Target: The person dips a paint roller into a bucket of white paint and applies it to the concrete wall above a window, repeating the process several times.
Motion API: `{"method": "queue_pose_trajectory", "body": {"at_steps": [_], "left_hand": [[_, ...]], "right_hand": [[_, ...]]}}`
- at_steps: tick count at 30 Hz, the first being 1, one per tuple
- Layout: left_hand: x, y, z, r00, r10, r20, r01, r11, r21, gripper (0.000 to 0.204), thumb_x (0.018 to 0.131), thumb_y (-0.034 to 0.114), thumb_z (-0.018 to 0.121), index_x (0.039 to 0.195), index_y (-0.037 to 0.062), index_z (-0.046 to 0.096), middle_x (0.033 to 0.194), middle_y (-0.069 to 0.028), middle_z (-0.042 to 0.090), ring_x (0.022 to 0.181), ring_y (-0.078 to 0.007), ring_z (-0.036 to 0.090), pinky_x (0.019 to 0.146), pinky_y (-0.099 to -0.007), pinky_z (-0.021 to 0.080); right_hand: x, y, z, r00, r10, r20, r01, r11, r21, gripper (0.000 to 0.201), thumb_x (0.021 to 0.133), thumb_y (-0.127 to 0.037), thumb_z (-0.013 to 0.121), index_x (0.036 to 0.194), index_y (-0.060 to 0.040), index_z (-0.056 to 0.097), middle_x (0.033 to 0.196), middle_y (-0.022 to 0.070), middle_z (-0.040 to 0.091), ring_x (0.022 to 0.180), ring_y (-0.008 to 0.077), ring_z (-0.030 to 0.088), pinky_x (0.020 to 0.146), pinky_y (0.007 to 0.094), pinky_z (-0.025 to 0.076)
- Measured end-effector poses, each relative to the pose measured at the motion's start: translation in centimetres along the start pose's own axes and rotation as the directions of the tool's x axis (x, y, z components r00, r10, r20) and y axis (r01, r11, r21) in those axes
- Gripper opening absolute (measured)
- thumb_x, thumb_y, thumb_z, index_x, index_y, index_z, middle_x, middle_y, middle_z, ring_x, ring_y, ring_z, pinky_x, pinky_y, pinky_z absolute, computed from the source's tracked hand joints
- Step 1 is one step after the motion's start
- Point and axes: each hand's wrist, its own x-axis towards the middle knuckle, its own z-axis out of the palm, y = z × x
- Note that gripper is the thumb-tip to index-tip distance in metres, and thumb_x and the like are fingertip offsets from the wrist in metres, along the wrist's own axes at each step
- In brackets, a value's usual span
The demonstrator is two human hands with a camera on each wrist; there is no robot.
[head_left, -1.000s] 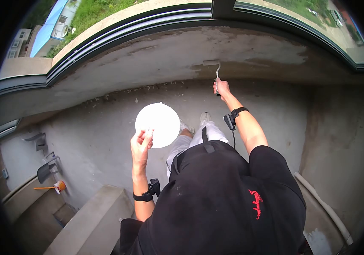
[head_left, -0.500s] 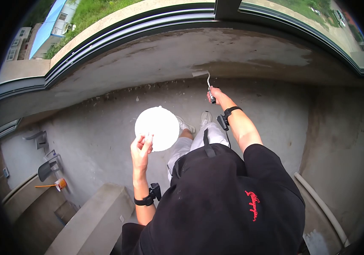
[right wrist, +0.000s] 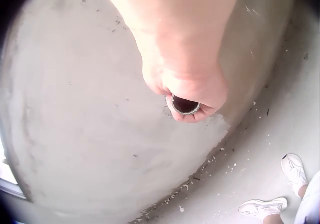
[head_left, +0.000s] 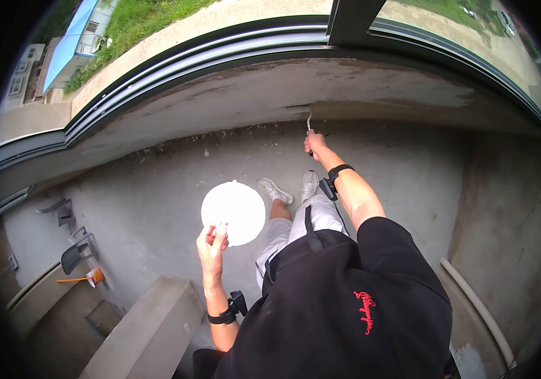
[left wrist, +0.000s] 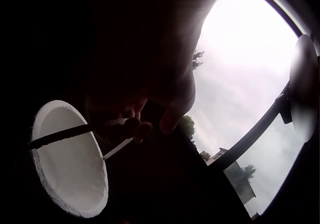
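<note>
My left hand [head_left: 212, 247] pinches the handle of a white bucket [head_left: 235, 211] that hangs in front of my legs. In the left wrist view, the bucket [left wrist: 75, 174] tilts, its inside whitish, with a thin dark handle [left wrist: 62, 135] crossing its mouth up to the dim fingers. My right hand [head_left: 314, 145] grips a paint roller [head_left: 309, 120] low on the grey wall [head_left: 239, 95] below the window. Its roller head is hard to make out against the wall. In the right wrist view, the fingers of my right hand [right wrist: 187, 81] wrap the round handle end [right wrist: 185, 105].
Above the wall runs a dark window frame [head_left: 220, 47]. Light specks dot the concrete floor [head_left: 156, 202] along the wall's foot. To the left are grey chairs [head_left: 76, 254] and a small orange tub [head_left: 95, 276]; a concrete block [head_left: 147, 328] stands nearer. A pale pipe [head_left: 479, 309] lies at right.
My right hand and the roller have moved left and down the wall toward the floor. The bucket sits lower in the head view, which has shifted; my left hand keeps its hold.
</note>
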Motion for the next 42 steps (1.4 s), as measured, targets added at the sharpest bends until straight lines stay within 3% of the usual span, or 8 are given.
{"method": "queue_pose_trajectory", "body": {"at_steps": [9, 13, 18, 23, 29, 31, 32, 42], "left_hand": [[1.5, 0.8, 0.8, 0.999, 0.016, 0.047, -0.018, 0.999, 0.036, 0.026, 0.094, 0.021, 0.06, 0.104, -0.0039, 0.059, 0.066, 0.0042, 0.045, 0.055, -0.0039, 0.037, 0.051, -0.0196, 0.03], [1.9, 0.9, 1.4, 0.998, 0.04, 0.057, -0.04, 0.999, -0.001, 0.021, 0.092, 0.018, 0.062, 0.101, -0.0019, 0.062, 0.066, 0.0049, 0.049, 0.055, -0.0032, 0.037, 0.051, -0.0197, 0.028], [1.7, 1.3, 1.3, 0.997, 0.027, 0.071, -0.028, 1.0, 0.012, 0.02, 0.093, 0.017, 0.06, 0.101, -0.0016, 0.061, 0.066, 0.0049, 0.048, 0.055, -0.0034, 0.037, 0.052, -0.02, 0.029], [1.7, 1.3, 1.4, 0.997, 0.028, 0.073, -0.03, 0.999, 0.031, 0.019, 0.093, 0.018, 0.06, 0.101, -0.0003, 0.059, 0.065, 0.0054, 0.043, 0.055, -0.0035, 0.036, 0.052, -0.0202, 0.029], [2.0, 0.5, 1.0, 0.997, 0.032, 0.075, -0.033, 0.999, 0.01, 0.02, 0.096, 0.018, 0.056, 0.102, -0.0008, 0.058, 0.065, 0.005, 0.043, 0.054, -0.0035, 0.036, 0.051, -0.0193, 0.027], [2.2, 0.7, 1.2, 0.997, 0.012, 0.078, -0.01, 1.0, -0.028, 0.02, 0.096, 0.019, 0.055, 0.102, 0.0001, 0.058, 0.065, 0.005, 0.044, 0.052, -0.0038, 0.036, 0.049, -0.02, 0.028], [2.4, 0.9, 1.4, 0.996, 0.016, 0.087, -0.012, 0.999, -0.05, 0.02, 0.096, 0.019, 0.054, 0.102, 0.0003, 0.058, 0.065, 0.0052, 0.044, 0.052, -0.0039, 0.036, 0.049, -0.02, 0.028], [7.2, 3.0, -0.3, 0.972, 0.05, 0.229, -0.035, 0.997, -0.071, 0.022, 0.094, 0.022, 0.059, 0.099, 0.0005, 0.059, 0.063, 0.0054, 0.041, 0.052, -0.0034, 0.034, 0.048, -0.0197, 0.026]], "right_hand": [[-9.4, -4.2, -0.3, 0.999, 0.005, 0.054, -0.02, 0.963, 0.267, 0.038, 0.103, -0.035, 0.039, 0.084, -0.0035, 0.047, 0.062, 0.0009, 0.045, 0.047, 0.0076, 0.037, 0.04, 0.024, 0.033], [-7.2, -3.4, -0.5, 0.999, 0.029, 0.037, -0.038, 0.964, 0.262, 0.038, 0.101, -0.033, 0.04, 0.08, -0.0022, 0.046, 0.063, 0.0047, 0.047, 0.045, 0.0124, 0.041, 0.04, 0.0278, 0.036], [-1.2, -1.4, 1.8, 0.994, 0.035, -0.105, -0.012, 0.976, 0.217, 0.038, 0.1, -0.03, 0.04, 0.077, -0.0008, 0.046, 0.06, 0.008, 0.048, 0.044, 0.0174, 0.044, 0.042, 0.0326, 0.039], [-0.4, -0.8, 3.2, 0.98, -0.016, -0.197, 0.04, 0.992, 0.122, 0.04, 0.099, -0.03, 0.038, 0.072, -0.0009, 0.046, 0.057, 0.0109, 0.05, 0.045, 0.0215, 0.047, 0.047, 0.0387, 0.041], [-8.3, -2.3, -0.9, 0.996, -0.08, -0.024, 0.084, 0.978, 0.193, 0.035, 0.099, -0.034, 0.042, 0.084, -0.0031, 0.046, 0.065, 0.0024, 0.045, 0.05, 0.0114, 0.041, 0.043, 0.0273, 0.037], [-11.6, -3.3, -2.1, 0.993, -0.112, 0.025, 0.104, 0.971, 0.214, 0.036, 0.1, -0.036, 0.041, 0.087, -0.0031, 0.047, 0.065, 0.0015, 0.044, 0.051, 0.0099, 0.039, 0.043, 0.026, 0.036], [-12.9, -3.5, -2.6, 0.988, -0.147, 0.041, 0.133, 0.959, 0.249, 0.034, 0.098, -0.032, 0.043, 0.084, -0.0015, 0.047, 0.065, 0.0042, 0.046, 0.05, 0.0138, 0.044, 0.042, 0.0301, 0.039], [-22.2, -6.0, -0.9, 0.966, -0.249, -0.067, 0.255, 0.959, 0.12, 0.035, 0.099, -0.037, 0.043, 0.086, -0.005, 0.047, 0.065, 0.0013, 0.046, 0.049, 0.0095, 0.043, 0.039, 0.0254, 0.037]]}}
